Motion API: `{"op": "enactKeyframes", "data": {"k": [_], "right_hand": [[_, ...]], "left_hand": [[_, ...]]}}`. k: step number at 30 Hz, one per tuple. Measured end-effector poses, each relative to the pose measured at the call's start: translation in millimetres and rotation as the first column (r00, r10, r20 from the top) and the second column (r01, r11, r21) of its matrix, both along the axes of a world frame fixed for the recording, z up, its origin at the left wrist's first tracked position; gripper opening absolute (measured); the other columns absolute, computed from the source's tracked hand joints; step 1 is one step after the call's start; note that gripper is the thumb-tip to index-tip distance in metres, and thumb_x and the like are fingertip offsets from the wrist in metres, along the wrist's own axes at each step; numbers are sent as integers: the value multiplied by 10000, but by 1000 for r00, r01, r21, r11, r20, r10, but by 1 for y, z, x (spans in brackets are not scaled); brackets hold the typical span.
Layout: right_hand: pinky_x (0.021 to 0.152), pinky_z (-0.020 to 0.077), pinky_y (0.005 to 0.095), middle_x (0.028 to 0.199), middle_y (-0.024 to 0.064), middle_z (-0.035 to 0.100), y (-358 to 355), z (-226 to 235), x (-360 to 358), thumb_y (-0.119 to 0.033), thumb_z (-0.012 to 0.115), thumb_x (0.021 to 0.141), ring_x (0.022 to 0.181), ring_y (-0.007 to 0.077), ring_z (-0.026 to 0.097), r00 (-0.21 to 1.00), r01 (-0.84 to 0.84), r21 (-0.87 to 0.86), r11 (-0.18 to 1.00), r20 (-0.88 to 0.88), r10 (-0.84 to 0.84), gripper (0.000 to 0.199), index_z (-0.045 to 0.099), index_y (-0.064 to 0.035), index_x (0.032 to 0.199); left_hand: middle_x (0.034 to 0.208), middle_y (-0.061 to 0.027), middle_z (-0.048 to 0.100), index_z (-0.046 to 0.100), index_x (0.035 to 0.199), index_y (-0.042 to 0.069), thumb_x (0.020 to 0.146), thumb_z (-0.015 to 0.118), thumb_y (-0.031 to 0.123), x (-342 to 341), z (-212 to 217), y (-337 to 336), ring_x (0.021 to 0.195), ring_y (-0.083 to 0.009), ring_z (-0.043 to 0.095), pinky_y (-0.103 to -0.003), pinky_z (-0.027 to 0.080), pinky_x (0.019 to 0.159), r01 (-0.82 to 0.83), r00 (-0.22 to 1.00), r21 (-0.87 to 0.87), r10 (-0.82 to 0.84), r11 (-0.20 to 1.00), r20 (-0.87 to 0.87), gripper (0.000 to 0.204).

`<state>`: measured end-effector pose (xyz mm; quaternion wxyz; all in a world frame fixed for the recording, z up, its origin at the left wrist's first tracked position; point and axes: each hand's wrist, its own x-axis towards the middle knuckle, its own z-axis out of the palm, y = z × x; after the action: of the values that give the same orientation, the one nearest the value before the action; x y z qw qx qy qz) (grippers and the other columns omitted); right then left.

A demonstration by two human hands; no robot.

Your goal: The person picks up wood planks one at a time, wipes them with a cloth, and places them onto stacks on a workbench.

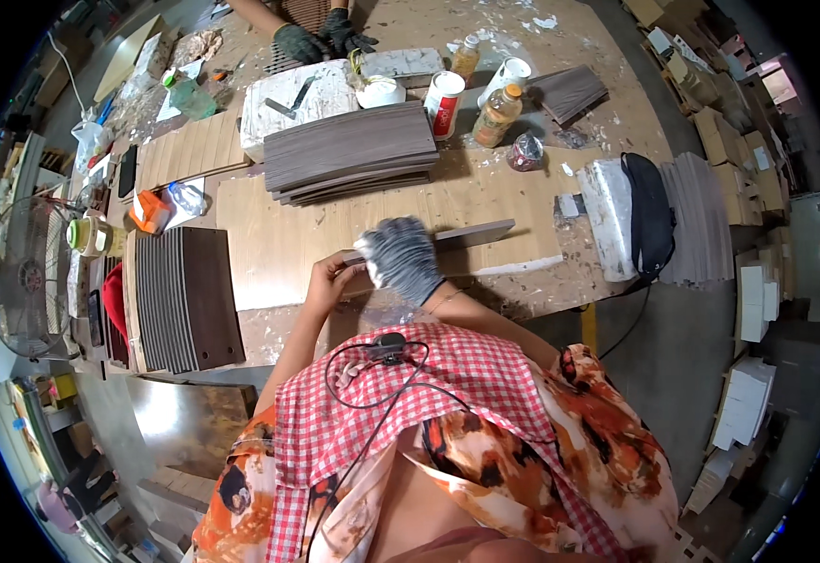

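A narrow grey-brown wooden board (476, 235) lies slantwise in front of me, its right end reaching past my hands. My bare left hand (333, 277) pinches it near its left end, thumb and fingers closed. Over the middle of the board, my right hand (401, 261) in a grey knitted glove is curled, its knuckles up. White shows at the glove's fingertips; whether that is a cloth or the glove itself I cannot tell. Just beyond the hands rests a stack of similar grey-brown boards (349, 155). A light wood panel (283, 239) lies underneath.
At left stand more stacked dark boards (213, 296) and a fan (30, 272). Bottles (497, 114) and a red-and-white can (444, 105) stand beyond the far stack. At right are a white wrapped block (607, 220) and a black pouch (647, 216). Another person's gloved hands (321, 39) work across the table.
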<state>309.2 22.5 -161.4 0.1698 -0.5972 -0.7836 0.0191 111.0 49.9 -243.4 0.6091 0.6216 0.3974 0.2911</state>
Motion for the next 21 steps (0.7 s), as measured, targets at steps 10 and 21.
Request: {"op": "enactKeyframes", "data": {"k": [10, 21], "right_hand": [[811, 509, 355, 877, 82, 657, -50, -35, 231, -214, 559, 892, 816, 207, 614, 710, 642, -88, 761, -307, -634, 220, 669, -92, 1040], [754, 531, 283, 1033, 68, 595, -50, -85, 184, -188, 526, 981, 856, 142, 579, 25, 402, -274, 874, -951, -310, 185, 592, -45, 1080]], "left_hand": [[1119, -119, 707, 697, 1083, -2, 875, 586, -85, 8, 41, -18, 1093, -241, 660, -343, 512, 952, 61, 996, 267, -43, 962, -73, 251], [1411, -151, 524, 630, 1268, 65, 791, 562, -139, 5, 46, -28, 1304, -361, 489, -429, 399, 1102, 126, 949, 783, 156, 609, -273, 524]]}}
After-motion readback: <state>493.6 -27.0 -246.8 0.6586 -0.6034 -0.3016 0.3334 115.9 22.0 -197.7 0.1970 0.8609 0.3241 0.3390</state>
